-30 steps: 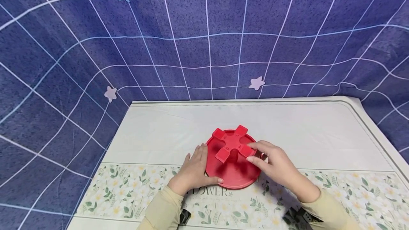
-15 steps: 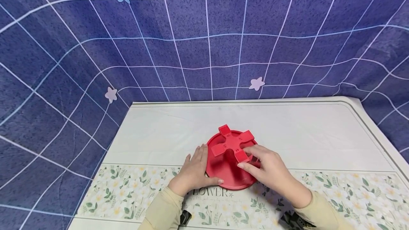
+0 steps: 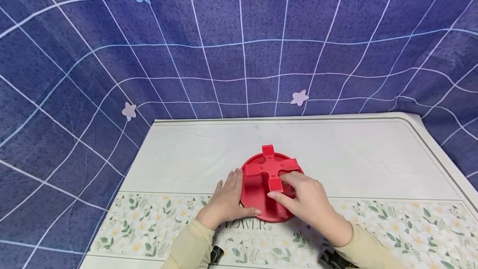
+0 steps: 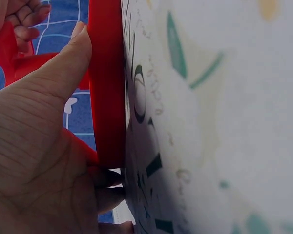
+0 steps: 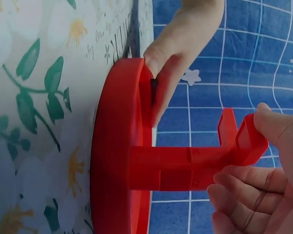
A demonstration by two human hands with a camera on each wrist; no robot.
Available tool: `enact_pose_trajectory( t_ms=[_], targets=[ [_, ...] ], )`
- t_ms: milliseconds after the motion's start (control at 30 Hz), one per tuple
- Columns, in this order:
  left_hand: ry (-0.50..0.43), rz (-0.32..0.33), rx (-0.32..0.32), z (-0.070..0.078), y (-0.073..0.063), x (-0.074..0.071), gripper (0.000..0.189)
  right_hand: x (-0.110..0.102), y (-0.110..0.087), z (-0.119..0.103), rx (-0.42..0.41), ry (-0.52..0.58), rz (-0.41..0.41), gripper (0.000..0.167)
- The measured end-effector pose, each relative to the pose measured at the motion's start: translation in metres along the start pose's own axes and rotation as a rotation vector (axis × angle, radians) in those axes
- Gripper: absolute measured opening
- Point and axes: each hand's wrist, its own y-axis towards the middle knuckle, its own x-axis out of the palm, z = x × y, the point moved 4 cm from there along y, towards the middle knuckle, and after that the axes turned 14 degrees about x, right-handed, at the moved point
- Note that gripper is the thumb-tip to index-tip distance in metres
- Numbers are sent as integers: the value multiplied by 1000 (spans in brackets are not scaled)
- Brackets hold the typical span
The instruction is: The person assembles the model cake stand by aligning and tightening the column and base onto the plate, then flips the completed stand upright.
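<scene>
A red round base [image 3: 257, 202] with a raised rim lies on the table. From its middle rises a red post [image 5: 161, 168], topped by a red four-armed cross [image 3: 270, 166] with small numbers on its arms. My left hand [image 3: 225, 200] rests along the left side of the rim, its fingers straight and its thumb at the front edge. My right hand [image 3: 306, 196] pinches the near arm of the cross, thumb at the arm's end and fingers on its right side. In the right wrist view the fingers curl beside the cross, while part of the base is cut off.
The white table mat [image 3: 186, 152] has a floral band [image 3: 149, 219] with printed lettering across its front. A blue grid-patterned curtain [image 3: 224, 61] with star shapes hangs behind the table and along its left side. Dark straps show at both wrists.
The cross has turned clockwise as seen from above, its pinched arm swinging from the right to the front. My right hand has moved left with it; my left hand stays in place.
</scene>
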Motion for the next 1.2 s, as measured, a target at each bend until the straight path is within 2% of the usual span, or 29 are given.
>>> enact_pose_trajectory(
  t_ms=[233, 467, 567, 733, 900, 1200],
  targets=[
    [5, -1, 3, 0, -1, 0, 121, -5, 0, 0, 11, -1, 18, 44],
    [-4, -2, -1, -1, -1, -1, 122, -28, 10, 12, -20, 91, 132, 30],
    [-9, 0, -2, -1, -1, -1, 122, -33, 17, 21, -11, 92, 148, 31],
    [-11, 1, 0, -2, -1, 1, 122, -29, 23, 35, 33, 81, 62, 37],
    [-21, -3, -1, -2, -1, 2, 123, -23, 24, 43, 82, 107, -28, 33],
    [-28, -2, -5, -3, -1, 2, 122, -24, 19, 44, 135, 135, -62, 28]
  ],
)
